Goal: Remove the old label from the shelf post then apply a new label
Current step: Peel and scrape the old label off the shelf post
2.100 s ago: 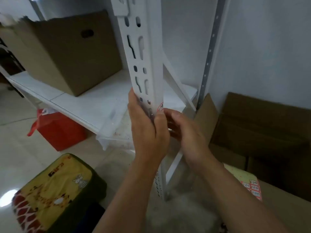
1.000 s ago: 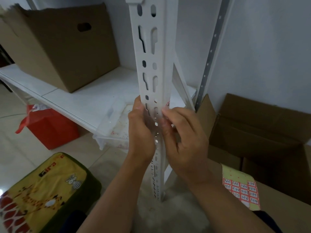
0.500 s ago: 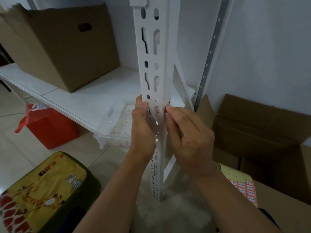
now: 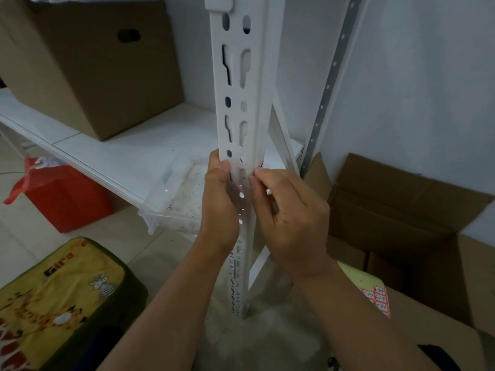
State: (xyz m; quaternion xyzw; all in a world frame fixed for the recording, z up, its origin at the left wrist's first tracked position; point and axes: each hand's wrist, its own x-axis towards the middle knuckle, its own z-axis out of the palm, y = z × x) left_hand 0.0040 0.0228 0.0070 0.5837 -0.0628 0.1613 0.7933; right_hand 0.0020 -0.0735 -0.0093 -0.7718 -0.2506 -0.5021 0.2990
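1. The label [image 4: 260, 164] sits on the right-hand face of the white shelf post [image 4: 238, 103], just above my right fingertips; only a small red-and-white corner of it shows past the post's edge, so I cannot read it.
2. My right hand [image 4: 288, 220] is at the post's front-right edge, fingers curled, with thumb and forefinger pinched together at the edge just below the label. Whether they grip the label itself or only press the post, I cannot tell.
3. My left hand [image 4: 221, 207] wraps the left edge of the post at the same height, thumb lying on the slotted front face, fingers curled behind it.
4. The post stands upright, its foot on the pale floor [image 4: 26, 236] between my forearms.
5. Behind the post, a white shelf board [image 4: 120, 153] carries a brown cardboard box [image 4: 88, 65] with a hand hole.
6. Under the shelf lies a clear plastic tray [image 4: 176, 199], and further left a red bag [image 4: 61, 199].
7. At lower left is a yellow giraffe-print cushion [image 4: 59, 298].
8. At right an open cardboard carton [image 4: 407, 210] stands by the wall, and a yellow sheet of red labels [image 4: 375, 295] lies just beyond my right forearm.
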